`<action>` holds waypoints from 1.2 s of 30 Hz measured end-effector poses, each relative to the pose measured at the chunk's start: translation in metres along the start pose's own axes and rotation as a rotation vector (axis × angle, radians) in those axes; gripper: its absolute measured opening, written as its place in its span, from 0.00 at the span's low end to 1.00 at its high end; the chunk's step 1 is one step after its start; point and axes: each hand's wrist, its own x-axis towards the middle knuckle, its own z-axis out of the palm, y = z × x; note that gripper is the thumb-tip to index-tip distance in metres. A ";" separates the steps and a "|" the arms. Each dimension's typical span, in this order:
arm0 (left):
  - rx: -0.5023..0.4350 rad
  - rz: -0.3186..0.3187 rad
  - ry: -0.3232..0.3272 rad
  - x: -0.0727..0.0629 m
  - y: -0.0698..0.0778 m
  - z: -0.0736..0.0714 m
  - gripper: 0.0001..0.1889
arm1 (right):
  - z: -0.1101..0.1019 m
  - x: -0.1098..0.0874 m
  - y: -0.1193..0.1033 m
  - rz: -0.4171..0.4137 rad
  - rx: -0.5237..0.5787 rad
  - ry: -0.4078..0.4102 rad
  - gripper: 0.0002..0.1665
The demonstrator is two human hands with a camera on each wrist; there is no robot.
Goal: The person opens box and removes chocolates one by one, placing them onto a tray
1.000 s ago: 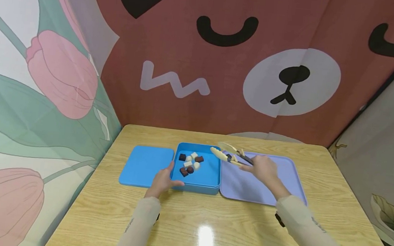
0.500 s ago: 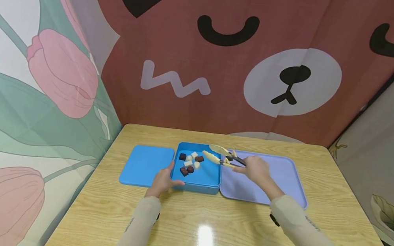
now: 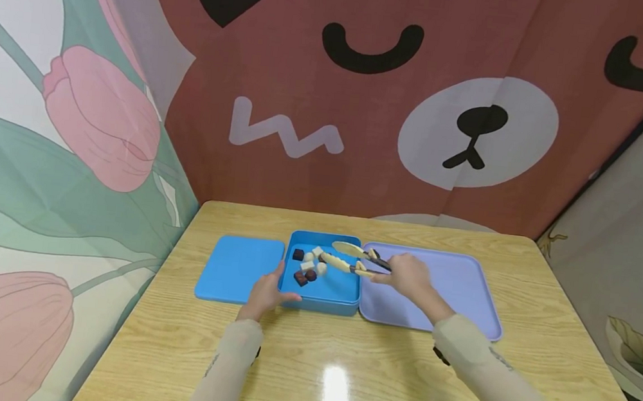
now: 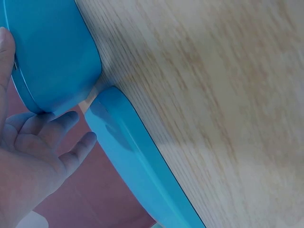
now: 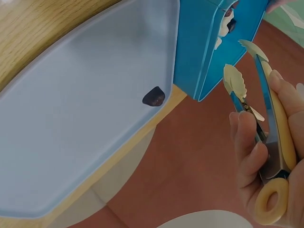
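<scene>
My left hand (image 3: 264,295) holds the near-left corner of a blue box (image 3: 336,289), thumb along the front rim and fingers down the side. In the left wrist view the thumb lies on the rim, with fingertips against the wall. Inside the box sit white and brown chocolates (image 3: 300,278), mostly toward the left. My right hand (image 3: 411,278) grips food tongs (image 5: 235,80) with pale yellow tips. Those tips hang apart over the box, close to the chocolates, nothing between them. One dark chocolate (image 5: 154,96) lies on the lilac tray (image 5: 85,109) beside the box.
A flat blue lid (image 3: 239,270) lies on the wooden table (image 3: 282,371) at the box's left. The lilac tray adjoins the box's right side. Behind the table hangs a bear-print cloth (image 3: 277,177).
My right hand has moved left with the tongs, bringing their tips from the box's right edge to over the chocolates. The left hand and box have stayed put.
</scene>
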 end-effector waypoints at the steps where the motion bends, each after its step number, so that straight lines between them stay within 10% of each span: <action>1: 0.003 -0.002 -0.001 0.000 0.000 0.000 0.54 | 0.000 0.000 -0.001 0.001 -0.007 -0.002 0.29; 36: 0.015 0.006 -0.012 0.002 -0.003 0.000 0.55 | 0.024 0.010 -0.014 -0.018 -0.084 -0.071 0.29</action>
